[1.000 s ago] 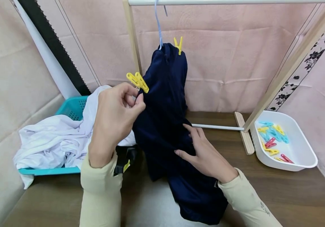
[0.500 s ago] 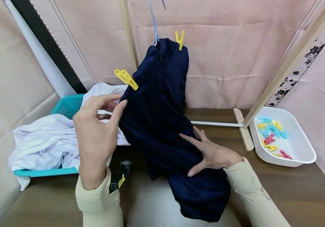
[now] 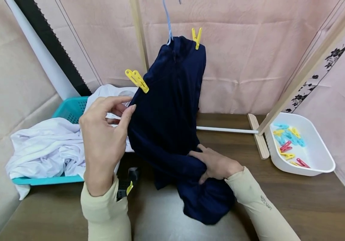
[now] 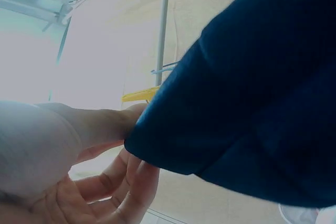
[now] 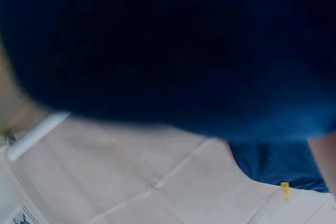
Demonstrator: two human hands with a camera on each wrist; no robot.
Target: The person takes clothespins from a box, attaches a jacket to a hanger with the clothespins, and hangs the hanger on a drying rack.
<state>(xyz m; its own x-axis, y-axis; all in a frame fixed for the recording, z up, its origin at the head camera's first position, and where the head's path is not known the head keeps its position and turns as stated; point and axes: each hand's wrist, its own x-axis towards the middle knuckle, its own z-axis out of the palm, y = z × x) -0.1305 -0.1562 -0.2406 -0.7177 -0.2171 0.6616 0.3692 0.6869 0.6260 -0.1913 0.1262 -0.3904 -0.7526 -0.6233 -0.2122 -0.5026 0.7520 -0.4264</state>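
A navy garment [image 3: 172, 110] hangs from a light-blue hanger [image 3: 168, 23], of which mostly the hook shows. One yellow clothespin [image 3: 137, 80] is clipped at its left top edge and another yellow clothespin [image 3: 197, 38] at its right top corner. My left hand [image 3: 104, 137] pinches the garment's left edge between thumb and fingers, just below the left clothespin. In the left wrist view the fingertips [image 4: 142, 174] meet the cloth edge. Lower down, my right hand [image 3: 214, 164] grips a bunched fold of the lower cloth. Dark cloth fills most of the right wrist view, hiding its fingers.
At left, a teal basket [image 3: 49, 181] holds white cloth [image 3: 49, 147]. A white tub [image 3: 323, 157] with yellow, blue and red clothespins stands at right. Around the garment is a rack with wooden posts [image 3: 308, 70] and a white lower bar [image 3: 226, 130] above the wooden tabletop [image 3: 280, 194].
My left hand has moved down and left from beside the clothespin, along the garment's edge. My right hand, spread on the lower cloth before, now gathers it, and the hem has risen.
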